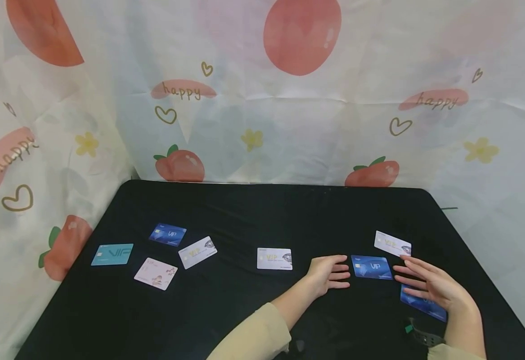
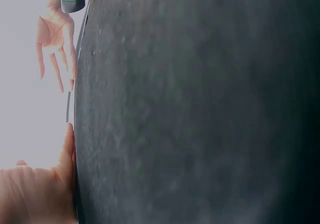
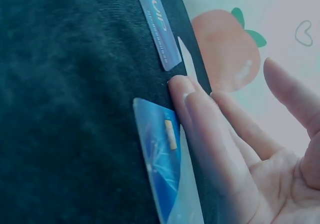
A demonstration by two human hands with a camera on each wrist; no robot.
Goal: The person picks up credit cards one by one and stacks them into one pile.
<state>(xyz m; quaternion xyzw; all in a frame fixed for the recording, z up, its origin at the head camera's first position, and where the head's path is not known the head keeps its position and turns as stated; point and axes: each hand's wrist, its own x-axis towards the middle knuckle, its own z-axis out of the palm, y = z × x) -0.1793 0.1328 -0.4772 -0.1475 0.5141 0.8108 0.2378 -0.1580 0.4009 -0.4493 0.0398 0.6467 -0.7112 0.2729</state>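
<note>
My left hand [image 1: 327, 274], its fingers straight and pointing right, is just left of a blue VIP card [image 1: 372, 267] on the black table. From the other side my right hand [image 1: 442, 287] reaches in with fingers extended and holds nothing. It partly covers a second blue card [image 1: 426, 306]. A white VIP card [image 1: 392, 243] lies behind, its near corner by the right fingertips. In the right wrist view, the fingers [image 3: 215, 144] are low over the cloth between the near blue card [image 3: 157, 154] and the farther one [image 3: 159, 29]. The left wrist view shows both hands with nothing in them.
Another white VIP card [image 1: 274, 259] lies mid-table. Toward the left side are a teal card [image 1: 112, 254], a blue card [image 1: 167, 234], a white VIP card [image 1: 197, 252] and a pale pink card [image 1: 155, 273]. Printed curtains [image 1: 289, 125] hang behind the table [image 1: 226, 320].
</note>
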